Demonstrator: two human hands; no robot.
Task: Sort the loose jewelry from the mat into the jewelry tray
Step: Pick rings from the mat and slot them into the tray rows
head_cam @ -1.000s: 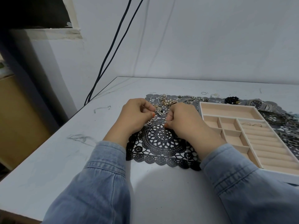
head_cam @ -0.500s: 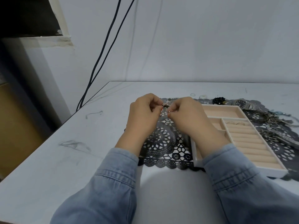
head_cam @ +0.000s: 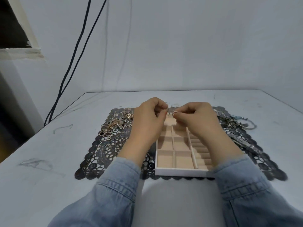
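Left hand [head_cam: 150, 118] and right hand [head_cam: 196, 118] both pinch a tiny piece [head_cam: 174, 113] above the far end of the tray [head_cam: 180, 171] on the mat [head_cam: 105, 149], likely light, thin, bendable, best gripped by fingertips.

You face a plain pale grey wall [head_cam: 180, 46] behind a pale tabletop [head_cam: 49, 153] marked with faint scuffs. To your left, two black cables [head_cam: 71, 66] run down the wall past the table's corner. At upper left, a dark opening [head_cam: 9, 27] sits inside a chipped pale frame [head_cam: 32, 36].
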